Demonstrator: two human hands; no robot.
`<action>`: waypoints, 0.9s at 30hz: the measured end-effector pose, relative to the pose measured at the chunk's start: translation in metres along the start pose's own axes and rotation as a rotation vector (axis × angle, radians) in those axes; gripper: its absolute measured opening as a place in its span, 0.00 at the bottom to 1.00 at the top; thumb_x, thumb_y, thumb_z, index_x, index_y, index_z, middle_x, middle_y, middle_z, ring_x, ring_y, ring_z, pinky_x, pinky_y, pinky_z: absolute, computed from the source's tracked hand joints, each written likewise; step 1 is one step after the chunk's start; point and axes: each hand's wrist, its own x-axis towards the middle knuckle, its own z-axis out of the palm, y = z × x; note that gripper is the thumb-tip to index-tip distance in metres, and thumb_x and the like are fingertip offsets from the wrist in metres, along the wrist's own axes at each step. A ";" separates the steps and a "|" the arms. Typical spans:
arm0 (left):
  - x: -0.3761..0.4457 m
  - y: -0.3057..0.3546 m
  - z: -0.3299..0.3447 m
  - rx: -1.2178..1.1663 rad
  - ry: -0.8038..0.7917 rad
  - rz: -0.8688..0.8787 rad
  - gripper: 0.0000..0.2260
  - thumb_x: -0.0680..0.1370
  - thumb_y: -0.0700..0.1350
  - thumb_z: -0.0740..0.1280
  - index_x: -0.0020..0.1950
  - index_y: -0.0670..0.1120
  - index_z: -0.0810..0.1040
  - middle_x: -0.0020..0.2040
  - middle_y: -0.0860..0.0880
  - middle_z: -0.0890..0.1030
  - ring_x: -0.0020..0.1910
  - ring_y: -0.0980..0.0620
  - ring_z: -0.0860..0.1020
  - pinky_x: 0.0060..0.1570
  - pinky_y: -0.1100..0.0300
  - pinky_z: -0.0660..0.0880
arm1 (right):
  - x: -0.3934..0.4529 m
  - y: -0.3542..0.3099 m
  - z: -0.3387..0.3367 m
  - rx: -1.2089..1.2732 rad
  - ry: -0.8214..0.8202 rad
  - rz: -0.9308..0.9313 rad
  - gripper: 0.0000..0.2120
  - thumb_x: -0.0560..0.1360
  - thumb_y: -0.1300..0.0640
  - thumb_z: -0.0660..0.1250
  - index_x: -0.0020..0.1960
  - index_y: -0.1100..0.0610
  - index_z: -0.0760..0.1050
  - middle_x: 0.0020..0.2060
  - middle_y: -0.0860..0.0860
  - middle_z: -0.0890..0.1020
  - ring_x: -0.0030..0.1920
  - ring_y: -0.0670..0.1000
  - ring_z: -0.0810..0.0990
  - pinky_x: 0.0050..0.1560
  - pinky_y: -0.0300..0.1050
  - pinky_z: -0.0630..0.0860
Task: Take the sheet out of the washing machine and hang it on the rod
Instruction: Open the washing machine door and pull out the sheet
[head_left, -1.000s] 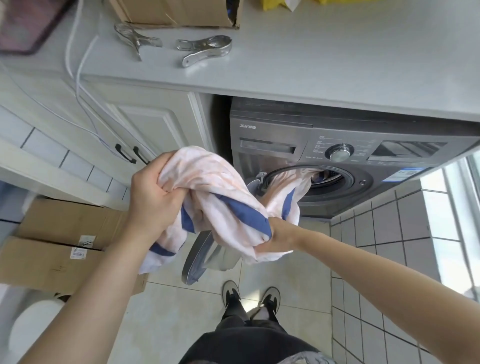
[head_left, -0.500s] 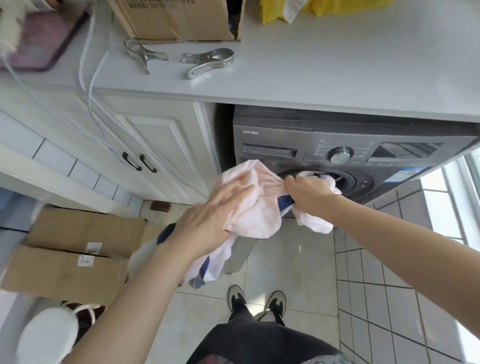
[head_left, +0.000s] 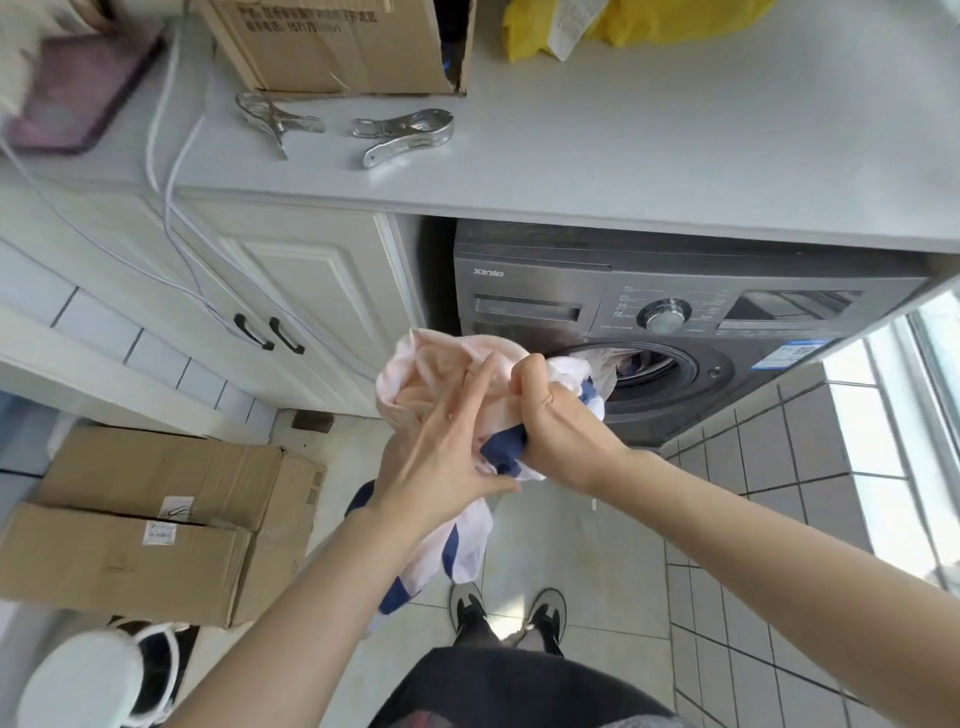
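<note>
The sheet (head_left: 441, 384) is mostly out of the washing machine (head_left: 675, 322), but one end is inside the drum opening. The right hand (head_left: 561, 421) grips a bunch of it; the left hand (head_left: 447, 457) rests on it with spread fingers. Hanging is not yet begun; no rod is in view.

White countertop (head_left: 649, 156), white cabinet doors (head_left: 306, 291), pale tiled floor (head_left: 582, 551), grey wall tiles (head_left: 769, 447), bright window (head_left: 930, 338)

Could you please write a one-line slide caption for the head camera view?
Right hand grips the pink-and-blue sheet trailing from the washing machine drum; left hand rests open on it.
</note>
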 end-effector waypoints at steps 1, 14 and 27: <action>0.001 0.001 0.001 0.004 0.008 -0.001 0.48 0.63 0.61 0.76 0.75 0.62 0.50 0.74 0.56 0.62 0.54 0.47 0.77 0.34 0.51 0.78 | -0.003 -0.003 0.001 0.107 -0.003 -0.021 0.21 0.67 0.65 0.68 0.47 0.58 0.55 0.29 0.49 0.73 0.30 0.52 0.66 0.28 0.32 0.58; -0.025 -0.022 -0.027 -0.080 0.142 0.094 0.22 0.65 0.44 0.74 0.56 0.58 0.72 0.52 0.60 0.77 0.46 0.48 0.78 0.37 0.53 0.76 | -0.003 0.055 0.023 0.147 -0.302 -0.012 0.59 0.59 0.40 0.79 0.75 0.52 0.44 0.73 0.49 0.55 0.73 0.52 0.53 0.74 0.51 0.54; -0.031 -0.021 -0.066 -0.642 0.335 0.008 0.22 0.70 0.47 0.71 0.62 0.62 0.75 0.59 0.68 0.76 0.60 0.64 0.75 0.55 0.62 0.75 | 0.035 0.022 0.045 -0.030 -0.907 0.083 0.45 0.72 0.43 0.71 0.78 0.51 0.47 0.77 0.56 0.51 0.76 0.59 0.46 0.74 0.53 0.46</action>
